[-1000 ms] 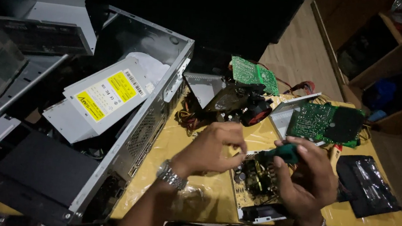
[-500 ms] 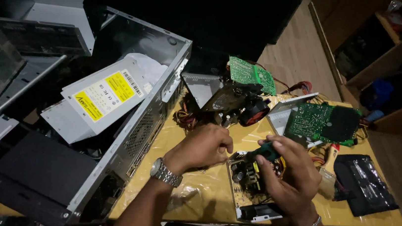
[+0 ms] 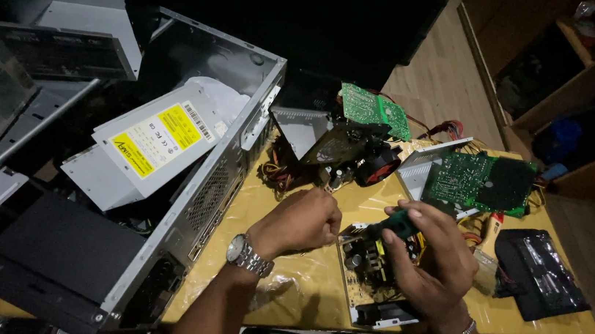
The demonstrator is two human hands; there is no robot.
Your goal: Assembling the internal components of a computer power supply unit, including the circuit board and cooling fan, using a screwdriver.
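Power-supply circuit board, brownish and crowded with capacitors and coils, lies in its shallow metal tray on the yellow table, near the front edge and directly under both hands. Right hand hovers over the board's right half, fingers wrapped around the dark green handle of a screwdriver; the tool's tip is hidden behind the hand, so contact with the board cannot be confirmed. Left hand sits at the board's upper left corner, fingers curled into a loose fist; whether anything is pinched inside cannot be told. A metal wristwatch is on the left wrist, a thin bracelet on the right.

Beyond the board, toward the back of the table, a second opened power unit with a black and red fan stands tilted, with loose wires beside it. A small green circuit board rests behind it. To the right, a larger green circuit board lies on a grey metal cover. A black pouch lies at the table's right end, with a red-handled tool between it and the right hand.

Left of the table, an open computer case lies on its side, holding a grey power supply with a yellow label.
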